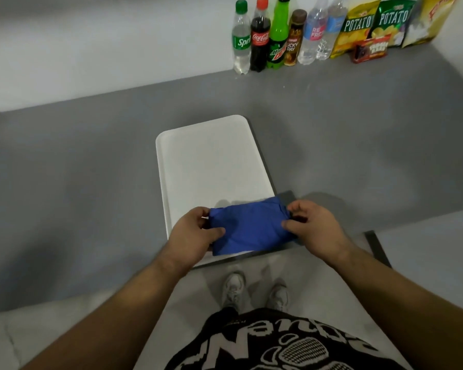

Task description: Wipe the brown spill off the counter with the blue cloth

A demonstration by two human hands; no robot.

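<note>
The blue cloth [251,228], folded to a pad, hangs over the near end of a white tray [211,161]. The left hand [195,233] and right hand [312,225] each pinch one end in their grip. No brown spill shows anywhere, so the wipe may land on the wrong patch. The tray sits at the edge of the bench [91,169] and a push could slide it off. The bench is grey and matt. Bottles [267,36] and snack bags [380,22] line the far white wall [91,36].

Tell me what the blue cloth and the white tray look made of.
Blue cloth: seemingly soft fabric, matte; it creases and sags. White tray: probably moulded plastic, smooth with a dull sheen; the rounded corners and raised rim suggest it.
</note>
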